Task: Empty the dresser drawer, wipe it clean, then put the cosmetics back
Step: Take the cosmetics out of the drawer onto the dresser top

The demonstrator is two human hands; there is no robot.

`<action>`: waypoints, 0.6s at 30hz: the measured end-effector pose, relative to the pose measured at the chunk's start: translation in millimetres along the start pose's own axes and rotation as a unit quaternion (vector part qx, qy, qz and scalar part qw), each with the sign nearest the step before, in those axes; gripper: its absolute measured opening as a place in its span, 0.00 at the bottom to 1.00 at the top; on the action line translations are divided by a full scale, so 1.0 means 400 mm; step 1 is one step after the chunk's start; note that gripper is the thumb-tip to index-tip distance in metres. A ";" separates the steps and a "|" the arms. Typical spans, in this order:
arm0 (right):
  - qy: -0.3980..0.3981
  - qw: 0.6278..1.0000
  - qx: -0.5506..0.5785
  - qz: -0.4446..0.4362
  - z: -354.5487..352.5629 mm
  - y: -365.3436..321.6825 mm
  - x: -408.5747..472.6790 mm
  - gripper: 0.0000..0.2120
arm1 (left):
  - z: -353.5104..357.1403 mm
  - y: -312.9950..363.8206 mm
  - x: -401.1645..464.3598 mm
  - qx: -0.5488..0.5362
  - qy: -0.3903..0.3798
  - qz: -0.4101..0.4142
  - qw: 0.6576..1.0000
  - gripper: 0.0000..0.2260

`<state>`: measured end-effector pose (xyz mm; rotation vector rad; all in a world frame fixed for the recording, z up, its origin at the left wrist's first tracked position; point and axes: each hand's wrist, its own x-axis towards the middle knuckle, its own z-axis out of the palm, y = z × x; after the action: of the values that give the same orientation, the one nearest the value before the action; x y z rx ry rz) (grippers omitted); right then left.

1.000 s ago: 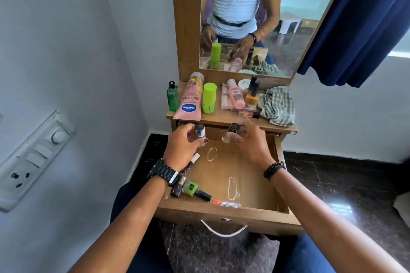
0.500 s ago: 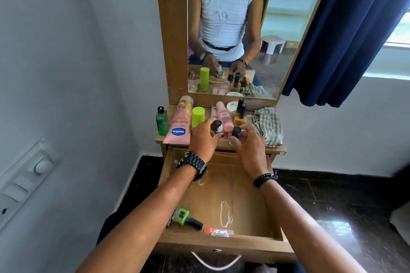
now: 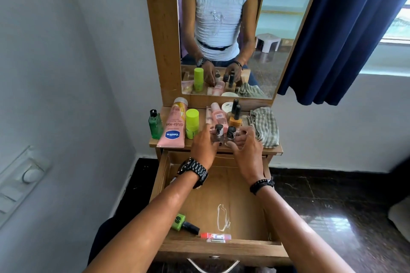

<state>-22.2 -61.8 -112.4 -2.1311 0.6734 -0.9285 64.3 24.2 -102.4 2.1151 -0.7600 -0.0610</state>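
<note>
Two small bottles [image 3: 224, 134] are set on the dresser surface [image 3: 274, 150] as both hands' grips are released; emptying continues, a green bottle [image 3: 183, 224] and tube [image 3: 216, 236] left in the drawer [image 3: 221, 248]

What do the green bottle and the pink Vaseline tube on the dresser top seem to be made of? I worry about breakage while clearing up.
The green bottle looks like see-through tinted glass or hard plastic, glossy, with a black cap; the picture cannot settle which. The pink Vaseline tube looks like soft matte plastic: it lies flat with a crimped, flattened end and a printed label.
</note>
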 end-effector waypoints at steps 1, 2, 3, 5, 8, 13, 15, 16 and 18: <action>0.006 1.000 0.005 0.001 -0.001 0.002 -0.005 0.21 | -0.003 0.000 -0.004 -0.008 0.001 0.002 1.000 0.23; 0.012 1.000 0.008 0.003 -0.001 0.004 -0.009 0.21 | -0.006 -0.001 -0.009 -0.014 0.000 0.004 1.000 0.23; 0.016 1.000 0.010 0.005 -0.001 0.006 -0.015 0.21 | -0.010 -0.002 -0.016 -0.016 -0.003 0.006 1.000 0.23; 0.022 1.000 0.015 0.008 0.000 0.007 -0.026 0.20 | -0.021 -0.005 -0.033 -0.012 -0.010 0.010 1.000 0.21; 0.024 0.999 0.035 0.022 0.001 0.003 -0.043 0.19 | -0.041 -0.024 -0.063 -0.007 -0.022 0.004 1.000 0.21; -0.042 0.996 0.076 0.022 0.017 -0.020 -0.096 0.14 | -0.101 -0.117 -0.130 0.073 -0.030 -0.022 0.997 0.14; -0.141 0.987 0.063 0.035 0.044 -0.024 -0.120 0.10 | -0.133 -0.161 -0.157 0.117 -0.038 -0.055 0.991 0.13; -0.195 0.979 0.047 0.033 0.064 -0.025 -0.130 0.08 | -0.151 -0.180 -0.168 0.146 -0.042 -0.074 0.986 0.12; -0.289 0.957 0.014 -0.003 0.109 -0.025 -0.147 0.07 | -0.180 -0.209 -0.184 0.214 -0.056 -0.103 0.970 0.11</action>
<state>-22.5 1.7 -150.1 -2.2222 0.3505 -0.2754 68.0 152.3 -136.3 2.6171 -0.6590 -0.1392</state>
